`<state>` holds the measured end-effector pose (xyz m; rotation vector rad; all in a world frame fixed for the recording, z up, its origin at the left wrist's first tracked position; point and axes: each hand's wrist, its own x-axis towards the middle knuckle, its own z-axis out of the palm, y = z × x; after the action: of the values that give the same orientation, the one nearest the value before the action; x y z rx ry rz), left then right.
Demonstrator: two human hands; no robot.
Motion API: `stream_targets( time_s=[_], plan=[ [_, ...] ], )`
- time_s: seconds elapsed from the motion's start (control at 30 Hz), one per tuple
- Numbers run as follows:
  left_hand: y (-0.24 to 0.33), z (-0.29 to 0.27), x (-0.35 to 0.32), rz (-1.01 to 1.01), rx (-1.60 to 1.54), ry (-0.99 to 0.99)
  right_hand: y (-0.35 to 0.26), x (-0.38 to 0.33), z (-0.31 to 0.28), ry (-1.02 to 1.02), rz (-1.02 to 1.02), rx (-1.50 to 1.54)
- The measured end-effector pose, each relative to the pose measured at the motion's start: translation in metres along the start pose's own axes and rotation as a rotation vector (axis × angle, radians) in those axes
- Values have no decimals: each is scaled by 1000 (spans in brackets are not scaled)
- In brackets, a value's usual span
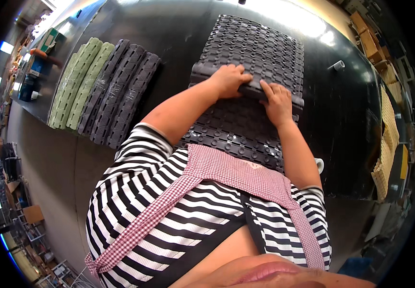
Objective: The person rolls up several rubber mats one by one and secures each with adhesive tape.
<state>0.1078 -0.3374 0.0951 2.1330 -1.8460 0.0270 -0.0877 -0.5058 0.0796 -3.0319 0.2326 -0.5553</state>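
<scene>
A large dark grey plastic panel [260, 48] with rows of round studs lies on the black table [341, 125] in front of me. A dark bar-shaped piece [250, 89] runs across the panel's middle. My left hand [229, 80] presses down on the bar's left half with curled fingers. My right hand [277, 102] grips the bar's right half, fingers over its edge. Both forearms reach in from below, over the near part of the panel.
Left of the panel lie stacked ribbed strips on edge, pale green ones [75, 84] and dark grey ones [121, 93]. A small white cylinder [338, 65] stands at the right. Tan lattice pieces [385, 153] are piled past the table's right edge. Boxes [44, 45] sit far left.
</scene>
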Motion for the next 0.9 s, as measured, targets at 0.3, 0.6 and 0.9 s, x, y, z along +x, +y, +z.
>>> stream_targets(
  time_s=[0.3, 0.6, 0.9],
  plan=[
    [82, -5, -110, -73, -255, -132, -71, -90, -51, -214, -5, 204],
    [98, 15, -94, 48, -114, 81, -37, -45, -27, -374, 137, 150],
    [93, 6, -87, 57, -12, 10, 80, -137, -102, 307, 688, 535]
  ],
)
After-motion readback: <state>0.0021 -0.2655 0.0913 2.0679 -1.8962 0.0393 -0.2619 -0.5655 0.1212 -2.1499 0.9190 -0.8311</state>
